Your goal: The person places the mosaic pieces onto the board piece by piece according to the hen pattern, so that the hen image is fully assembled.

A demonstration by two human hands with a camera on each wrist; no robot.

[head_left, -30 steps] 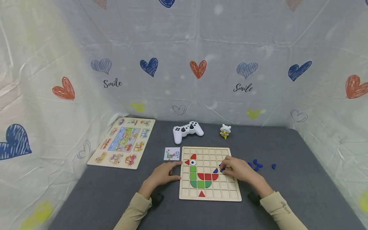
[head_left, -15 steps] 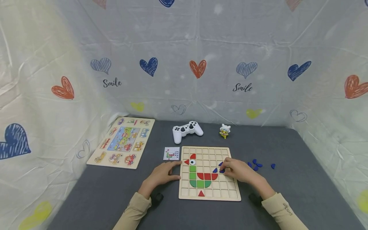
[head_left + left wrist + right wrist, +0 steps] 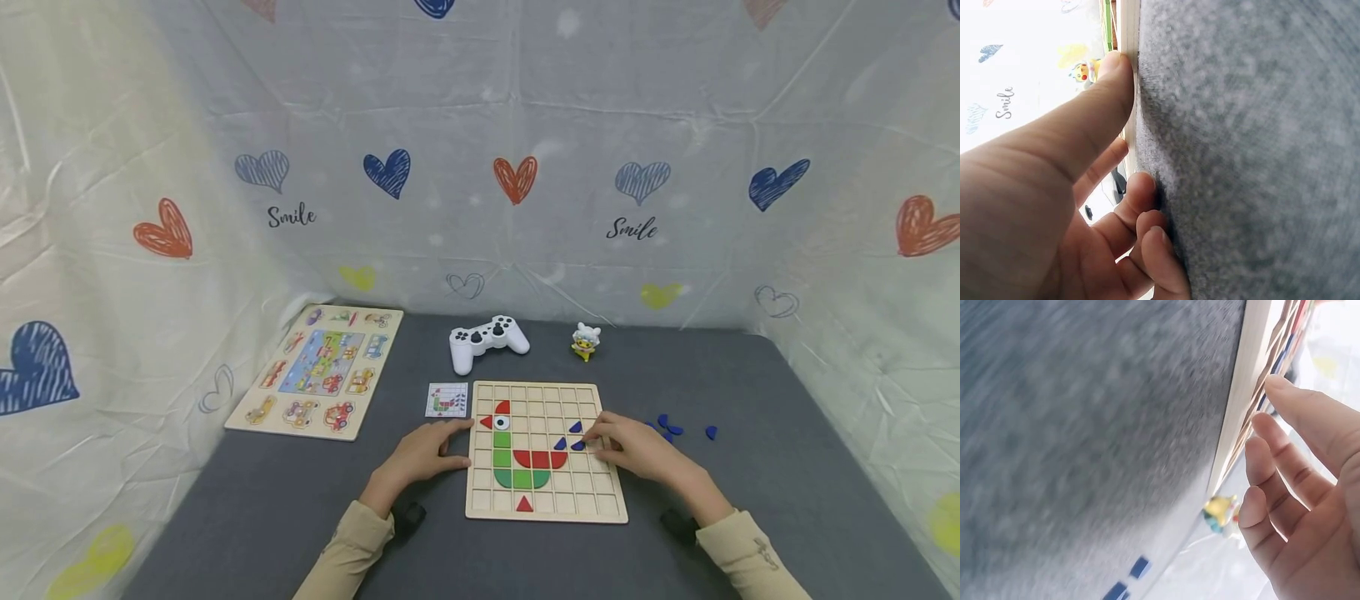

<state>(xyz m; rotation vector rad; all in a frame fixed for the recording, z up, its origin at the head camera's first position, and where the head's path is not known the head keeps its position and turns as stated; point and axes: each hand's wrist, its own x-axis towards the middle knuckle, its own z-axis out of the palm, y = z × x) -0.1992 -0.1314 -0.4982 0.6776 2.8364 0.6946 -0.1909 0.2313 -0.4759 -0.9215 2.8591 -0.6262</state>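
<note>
A wooden grid board lies on the table, its coloured pieces forming a bird shape. Green squares make the neck, a white eye piece the head, and red pieces a row in the middle. Three blue pieces sit to the right of that row, one of them a blue piece right by my right fingertips. My right hand hovers over the board's right side, thumb and fingers apart with nothing between them. My left hand touches the board's left edge with thumb and forefinger.
Several loose blue pieces lie right of the board. A small pattern card is at its upper left. Behind stand a white game controller and a small figurine. A vehicle puzzle board lies far left.
My right hand has let go of a blue piece on the board and drawn back slightly to the right, uncovering the blue pieces there. The left hand stays at the edge.
</note>
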